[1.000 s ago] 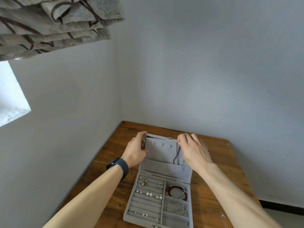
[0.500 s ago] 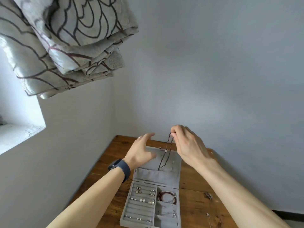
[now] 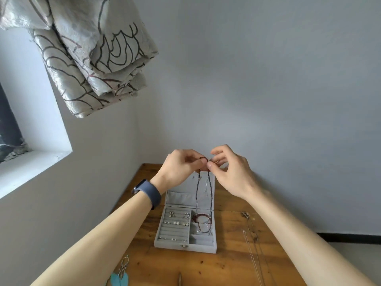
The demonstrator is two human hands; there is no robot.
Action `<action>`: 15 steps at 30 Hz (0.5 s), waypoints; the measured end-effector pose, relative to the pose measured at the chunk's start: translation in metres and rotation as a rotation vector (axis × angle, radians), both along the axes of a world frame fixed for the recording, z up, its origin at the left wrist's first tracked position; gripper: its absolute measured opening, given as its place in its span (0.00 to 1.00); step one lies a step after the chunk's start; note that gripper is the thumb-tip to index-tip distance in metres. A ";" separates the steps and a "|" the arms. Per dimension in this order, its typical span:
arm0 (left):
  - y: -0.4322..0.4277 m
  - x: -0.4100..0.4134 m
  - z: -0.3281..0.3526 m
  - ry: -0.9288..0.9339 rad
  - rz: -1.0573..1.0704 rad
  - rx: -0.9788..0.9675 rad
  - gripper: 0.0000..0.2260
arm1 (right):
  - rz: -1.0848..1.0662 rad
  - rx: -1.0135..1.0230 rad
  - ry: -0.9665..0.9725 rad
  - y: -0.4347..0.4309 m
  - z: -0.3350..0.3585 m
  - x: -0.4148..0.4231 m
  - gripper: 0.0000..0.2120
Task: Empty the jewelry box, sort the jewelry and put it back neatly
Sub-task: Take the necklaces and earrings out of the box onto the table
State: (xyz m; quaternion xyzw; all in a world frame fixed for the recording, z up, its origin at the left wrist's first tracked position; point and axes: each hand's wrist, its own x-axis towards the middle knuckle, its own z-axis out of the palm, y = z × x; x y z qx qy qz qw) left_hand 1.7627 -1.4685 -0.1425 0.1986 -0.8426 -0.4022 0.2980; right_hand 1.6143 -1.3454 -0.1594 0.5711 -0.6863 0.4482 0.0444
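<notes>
- While pinched above the open box point(image 3: 185, 247) on the table point(image 3: 226, 265), the necklace point(image 3: 211, 195) hangs as a loop, its lower end over the box's right side.
- Left hand point(image 3: 181, 168): curled, pinching the top.
- Right hand point(image 3: 228, 172): pinching just beside, probably at the clasp.

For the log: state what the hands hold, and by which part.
The left hand and right hand pinch the dark beaded necklace at its top; the loop hangs over the jewelry box.
</notes>
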 end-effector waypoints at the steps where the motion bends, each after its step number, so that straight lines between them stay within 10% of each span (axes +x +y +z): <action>1: 0.007 0.004 -0.003 0.008 -0.027 0.060 0.05 | 0.026 0.004 -0.093 0.007 -0.009 0.004 0.10; 15: 0.055 0.031 -0.060 0.132 -0.142 0.714 0.09 | 0.165 0.281 -0.851 0.086 -0.174 0.083 0.10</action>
